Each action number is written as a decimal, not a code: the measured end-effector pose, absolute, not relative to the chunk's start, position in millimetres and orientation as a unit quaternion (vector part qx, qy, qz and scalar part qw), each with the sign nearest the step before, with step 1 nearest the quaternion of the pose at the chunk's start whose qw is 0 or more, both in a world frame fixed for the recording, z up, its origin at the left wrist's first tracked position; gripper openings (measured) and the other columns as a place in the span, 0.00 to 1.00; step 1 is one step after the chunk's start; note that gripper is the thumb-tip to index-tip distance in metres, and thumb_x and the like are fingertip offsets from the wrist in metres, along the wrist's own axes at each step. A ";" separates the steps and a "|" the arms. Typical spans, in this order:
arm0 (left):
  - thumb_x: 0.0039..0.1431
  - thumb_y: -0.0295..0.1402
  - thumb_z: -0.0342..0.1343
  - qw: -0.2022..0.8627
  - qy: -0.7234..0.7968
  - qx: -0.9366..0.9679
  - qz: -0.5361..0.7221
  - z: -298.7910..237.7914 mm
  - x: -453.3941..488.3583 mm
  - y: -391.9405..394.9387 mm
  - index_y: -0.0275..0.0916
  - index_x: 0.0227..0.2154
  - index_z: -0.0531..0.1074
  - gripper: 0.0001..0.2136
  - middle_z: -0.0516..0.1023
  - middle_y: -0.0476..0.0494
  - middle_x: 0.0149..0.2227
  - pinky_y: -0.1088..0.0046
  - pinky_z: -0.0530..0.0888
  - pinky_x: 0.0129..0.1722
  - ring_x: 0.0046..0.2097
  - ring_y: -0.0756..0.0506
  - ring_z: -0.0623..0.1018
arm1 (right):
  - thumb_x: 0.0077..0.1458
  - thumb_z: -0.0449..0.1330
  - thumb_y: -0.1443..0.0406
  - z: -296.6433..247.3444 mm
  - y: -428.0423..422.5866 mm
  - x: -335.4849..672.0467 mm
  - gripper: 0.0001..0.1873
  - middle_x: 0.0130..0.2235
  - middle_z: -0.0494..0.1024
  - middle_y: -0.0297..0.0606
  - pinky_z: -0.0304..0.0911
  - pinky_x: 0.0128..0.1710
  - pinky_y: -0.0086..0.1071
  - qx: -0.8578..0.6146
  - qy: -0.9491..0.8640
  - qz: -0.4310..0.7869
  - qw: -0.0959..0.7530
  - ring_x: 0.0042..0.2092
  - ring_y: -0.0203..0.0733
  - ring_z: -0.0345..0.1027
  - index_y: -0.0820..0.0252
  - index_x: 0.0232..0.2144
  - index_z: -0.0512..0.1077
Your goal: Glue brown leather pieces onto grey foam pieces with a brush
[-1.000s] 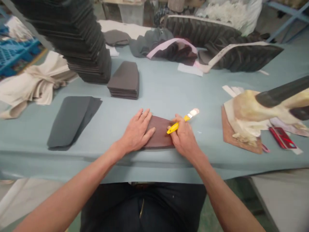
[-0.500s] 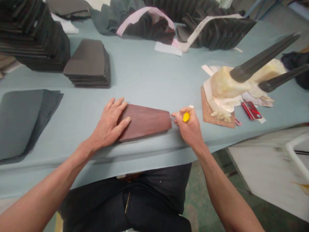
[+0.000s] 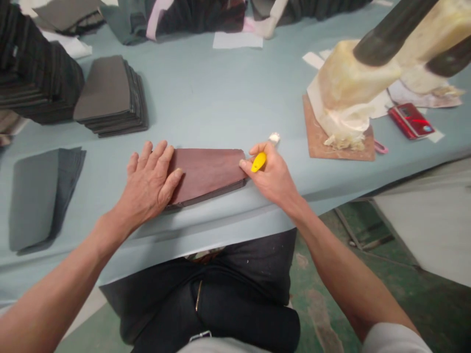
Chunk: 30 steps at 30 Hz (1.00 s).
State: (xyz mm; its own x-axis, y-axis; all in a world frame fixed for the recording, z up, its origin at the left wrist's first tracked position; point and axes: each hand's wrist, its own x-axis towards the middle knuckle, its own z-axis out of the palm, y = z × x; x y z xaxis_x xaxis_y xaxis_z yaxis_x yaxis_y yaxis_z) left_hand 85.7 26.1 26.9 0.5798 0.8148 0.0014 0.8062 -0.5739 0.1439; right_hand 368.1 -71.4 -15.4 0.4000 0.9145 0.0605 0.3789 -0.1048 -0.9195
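Note:
A reddish-brown, tapered leather-like piece lies on the blue-grey cloth of the table, with a dark layer showing under its near edge. My left hand rests flat over its wide left end, fingers spread. At the narrow right end is my right hand, closed around a small brush whose yellow handle points toward me. The brush's whitish bristles stick out beyond the knuckles, away from the piece. Thumb and fingertips of that hand touch the right edge; whether they pinch it I cannot tell.
To the right, a glue-crusted container with dark handles stands on a brown board, beside a red phone-like device. Stacks of dark pieces stand at the left, and a fanned grey pile lies nearer.
My right hand has shifted onto the narrow end's edge, and the brush has turned so its bristles show more. My left hand stays on the wide end. The camera view has tilted down.

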 end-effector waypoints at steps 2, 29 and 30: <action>0.78 0.50 0.35 0.077 0.465 0.882 0.025 30.6 86.7 24.8 0.35 0.76 0.56 0.33 0.55 0.31 0.80 0.37 0.50 0.78 0.81 0.26 0.51 | 0.59 0.66 0.59 -15.0 -70.9 367.5 0.15 0.34 0.73 0.29 0.64 0.40 0.36 -0.679 -0.476 0.287 0.479 0.35 0.38 0.68 0.53 0.44 0.67; 0.59 0.68 0.59 0.125 0.387 0.913 0.031 34.1 135.8 26.4 0.34 0.74 0.57 0.52 0.62 0.25 0.76 0.37 0.56 0.75 0.77 0.20 0.60 | 0.55 0.68 0.59 7.9 -25.1 370.3 0.19 0.31 0.67 0.27 0.74 0.26 0.29 -0.628 -0.378 0.368 0.572 0.31 0.34 0.68 0.52 0.43 0.63; 0.60 0.68 0.58 0.126 0.392 0.911 0.038 31.3 137.0 25.8 0.35 0.74 0.56 0.51 0.62 0.25 0.76 0.36 0.55 0.75 0.77 0.21 0.59 | 0.55 0.69 0.57 6.6 -24.3 370.2 0.21 0.32 0.68 0.27 0.74 0.26 0.29 -0.628 -0.372 0.374 0.572 0.32 0.35 0.68 0.52 0.44 0.63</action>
